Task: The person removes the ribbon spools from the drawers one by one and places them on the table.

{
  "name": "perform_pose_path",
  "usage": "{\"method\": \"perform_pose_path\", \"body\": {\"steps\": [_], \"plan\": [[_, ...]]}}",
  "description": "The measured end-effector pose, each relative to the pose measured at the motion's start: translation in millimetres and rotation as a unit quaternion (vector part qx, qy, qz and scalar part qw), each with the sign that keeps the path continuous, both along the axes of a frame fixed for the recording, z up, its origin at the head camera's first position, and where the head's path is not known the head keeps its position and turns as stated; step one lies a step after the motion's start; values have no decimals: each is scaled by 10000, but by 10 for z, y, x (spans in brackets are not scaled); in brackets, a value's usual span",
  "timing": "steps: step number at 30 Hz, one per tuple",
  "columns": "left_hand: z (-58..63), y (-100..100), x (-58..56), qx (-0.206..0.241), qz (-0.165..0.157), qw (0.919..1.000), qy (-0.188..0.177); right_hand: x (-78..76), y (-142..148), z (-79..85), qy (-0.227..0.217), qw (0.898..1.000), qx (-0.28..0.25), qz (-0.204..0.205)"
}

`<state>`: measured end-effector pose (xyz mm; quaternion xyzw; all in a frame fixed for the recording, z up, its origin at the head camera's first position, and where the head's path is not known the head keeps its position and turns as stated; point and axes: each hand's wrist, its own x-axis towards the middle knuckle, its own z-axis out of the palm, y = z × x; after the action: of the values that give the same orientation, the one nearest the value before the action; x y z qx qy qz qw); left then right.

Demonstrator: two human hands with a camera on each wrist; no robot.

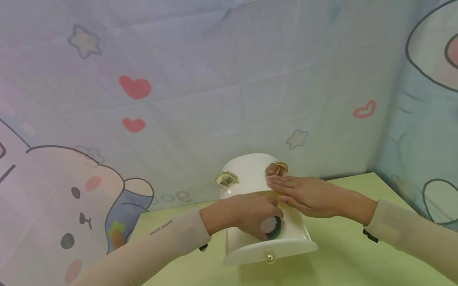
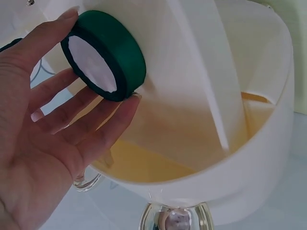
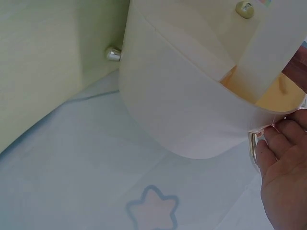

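Note:
A roll of green ribbon (image 2: pixel 129 52) with a white centre is pinched between the thumb and fingertips of my left hand (image 1: pixel 247 214). That hand is over the front part of a white rounded storage box (image 1: pixel 247 165), and the roll shows just below its fingers in the head view. My right hand (image 1: pixel 316 196) lies at the box's right side with its fingers straight. Its fingertips touch the box close to the right gold ring (image 1: pixel 282 163). In the left wrist view the roll is held clear of the box's yellowish inside, beside a white panel (image 2: pixel 211 72).
The box stands on a light green table (image 1: pixel 343 246). A second gold ring (image 1: pixel 226 180) is on its left, and a gold knob (image 1: pixel 270 258) marks its curved front panel (image 1: pixel 293 247). A printed cloth (image 1: pixel 200 95) hangs close behind.

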<state>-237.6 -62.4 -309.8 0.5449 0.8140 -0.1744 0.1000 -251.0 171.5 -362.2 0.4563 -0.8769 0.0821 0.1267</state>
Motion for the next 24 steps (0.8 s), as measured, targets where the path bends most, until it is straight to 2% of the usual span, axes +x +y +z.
{"method": "perform_pose_path", "body": {"steps": [9,24], "plan": [[4,14,-2,46,-48,10000,49,-12,-11,4,-90,10000,22,-31],[-22,-3,-65,247,-47,9994,-244,-26,-14,-9,-57,10000,13,-18]]}}
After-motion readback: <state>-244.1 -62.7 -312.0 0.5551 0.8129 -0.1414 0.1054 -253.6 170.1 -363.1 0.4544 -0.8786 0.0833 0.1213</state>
